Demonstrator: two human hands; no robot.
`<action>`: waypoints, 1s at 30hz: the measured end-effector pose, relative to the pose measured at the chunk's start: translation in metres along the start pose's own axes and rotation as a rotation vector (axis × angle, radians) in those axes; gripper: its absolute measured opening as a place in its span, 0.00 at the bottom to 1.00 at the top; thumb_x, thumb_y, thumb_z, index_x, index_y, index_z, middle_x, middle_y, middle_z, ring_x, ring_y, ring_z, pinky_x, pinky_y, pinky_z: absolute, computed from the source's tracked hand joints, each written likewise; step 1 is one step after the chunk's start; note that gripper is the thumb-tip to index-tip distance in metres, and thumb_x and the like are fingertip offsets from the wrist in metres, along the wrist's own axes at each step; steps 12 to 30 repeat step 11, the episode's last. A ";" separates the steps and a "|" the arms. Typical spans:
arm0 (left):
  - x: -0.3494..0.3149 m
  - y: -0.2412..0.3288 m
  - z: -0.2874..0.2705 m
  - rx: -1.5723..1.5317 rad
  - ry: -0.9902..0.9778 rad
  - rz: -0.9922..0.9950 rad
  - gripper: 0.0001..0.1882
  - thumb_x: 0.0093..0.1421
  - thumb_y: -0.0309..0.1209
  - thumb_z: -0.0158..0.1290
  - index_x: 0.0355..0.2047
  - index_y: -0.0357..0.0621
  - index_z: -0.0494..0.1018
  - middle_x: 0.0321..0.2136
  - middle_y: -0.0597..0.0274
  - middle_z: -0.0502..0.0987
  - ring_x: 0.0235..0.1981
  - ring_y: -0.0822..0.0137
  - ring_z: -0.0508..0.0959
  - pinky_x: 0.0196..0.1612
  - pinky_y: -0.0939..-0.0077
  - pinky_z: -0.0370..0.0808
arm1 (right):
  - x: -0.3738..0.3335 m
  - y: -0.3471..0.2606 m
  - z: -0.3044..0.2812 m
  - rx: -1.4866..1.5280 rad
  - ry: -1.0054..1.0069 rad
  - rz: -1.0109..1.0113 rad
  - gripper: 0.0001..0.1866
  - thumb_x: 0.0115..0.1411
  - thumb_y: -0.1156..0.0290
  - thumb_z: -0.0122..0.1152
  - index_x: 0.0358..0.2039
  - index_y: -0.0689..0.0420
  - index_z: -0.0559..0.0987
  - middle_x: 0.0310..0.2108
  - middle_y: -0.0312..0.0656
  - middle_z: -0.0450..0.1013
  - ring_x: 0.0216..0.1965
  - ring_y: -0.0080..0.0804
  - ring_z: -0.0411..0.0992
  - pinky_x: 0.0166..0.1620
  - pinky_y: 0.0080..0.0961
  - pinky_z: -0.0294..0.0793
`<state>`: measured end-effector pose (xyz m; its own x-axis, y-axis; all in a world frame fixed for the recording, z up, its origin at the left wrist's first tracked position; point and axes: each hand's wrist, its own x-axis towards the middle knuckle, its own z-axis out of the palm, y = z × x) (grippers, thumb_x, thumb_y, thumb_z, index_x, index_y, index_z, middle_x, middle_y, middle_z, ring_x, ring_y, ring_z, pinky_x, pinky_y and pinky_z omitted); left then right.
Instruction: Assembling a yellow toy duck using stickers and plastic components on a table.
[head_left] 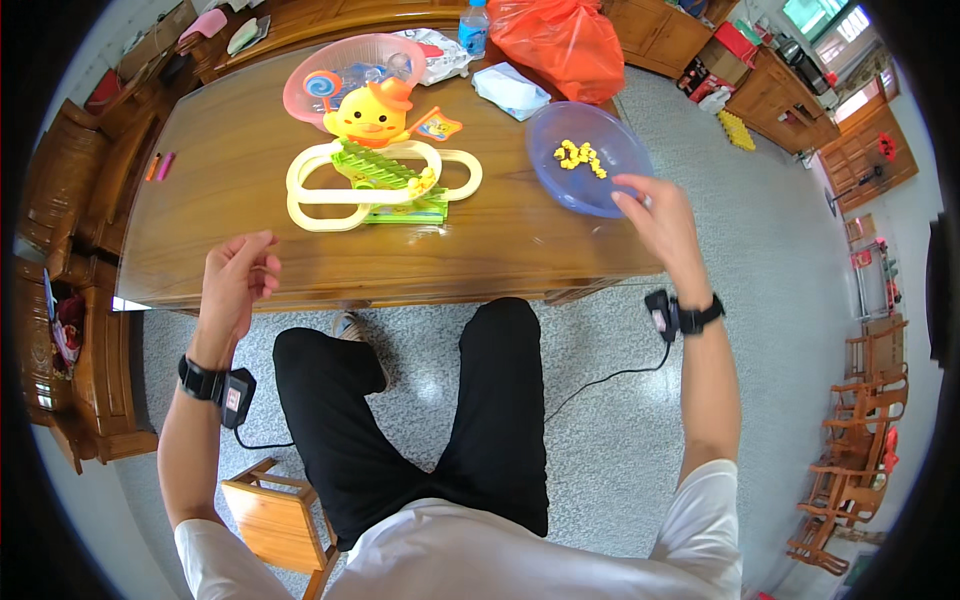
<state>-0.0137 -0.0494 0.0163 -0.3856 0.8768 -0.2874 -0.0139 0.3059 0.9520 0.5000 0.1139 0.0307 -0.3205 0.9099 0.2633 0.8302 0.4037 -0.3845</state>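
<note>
My right hand (660,222) is over the right rim of a translucent blue plastic bowl (555,125), thumb and forefinger slightly apart, nothing visible between them. Several small yellow figures (580,157) lie inside the bowl, too small to make out clearly. A toy track set stands left of the bowl, with a cream looping track (350,197), a green stepped ramp (375,165) and a yellow duck head (370,118) in an orange hat. More small yellow figures (422,183) sit on the track's right side. My left hand (238,282), loosely curled and empty, hovers by the table's front left edge.
Behind the toy are a pink basin (295,100) with clear plastic items, a white packet (510,92), a blue-labelled bottle (473,30) and a red plastic bag (560,45). Two markers (160,167) lie on the wooden table (230,150). A wooden stool (270,520) stands by my left leg.
</note>
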 end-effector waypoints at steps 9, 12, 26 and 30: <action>-0.051 -0.010 0.009 0.044 -0.132 -0.012 0.11 0.69 0.34 0.59 0.41 0.36 0.82 0.25 0.63 0.82 0.20 0.74 0.80 0.23 0.82 0.76 | 0.111 0.056 0.040 -0.746 -0.564 0.160 0.24 0.62 0.51 0.70 0.49 0.57 0.86 0.47 0.49 0.83 0.49 0.49 0.82 0.51 0.44 0.80; -0.059 -0.012 0.001 0.099 -0.157 -0.016 0.12 0.69 0.34 0.60 0.43 0.36 0.82 0.26 0.61 0.83 0.20 0.73 0.81 0.24 0.82 0.77 | 0.123 0.061 0.050 -0.669 -0.603 0.208 0.28 0.59 0.48 0.73 0.53 0.55 0.84 0.52 0.50 0.82 0.54 0.47 0.80 0.56 0.43 0.78; -0.059 -0.012 0.001 0.099 -0.157 -0.016 0.12 0.69 0.34 0.60 0.43 0.36 0.82 0.26 0.61 0.83 0.20 0.73 0.81 0.24 0.82 0.77 | 0.123 0.061 0.050 -0.669 -0.603 0.208 0.28 0.59 0.48 0.73 0.53 0.55 0.84 0.52 0.50 0.82 0.54 0.47 0.80 0.56 0.43 0.78; -0.059 -0.012 0.001 0.099 -0.157 -0.016 0.12 0.69 0.34 0.60 0.43 0.36 0.82 0.26 0.61 0.83 0.20 0.73 0.81 0.24 0.82 0.77 | 0.123 0.061 0.050 -0.669 -0.603 0.208 0.28 0.59 0.48 0.73 0.53 0.55 0.84 0.52 0.50 0.82 0.54 0.47 0.80 0.56 0.43 0.78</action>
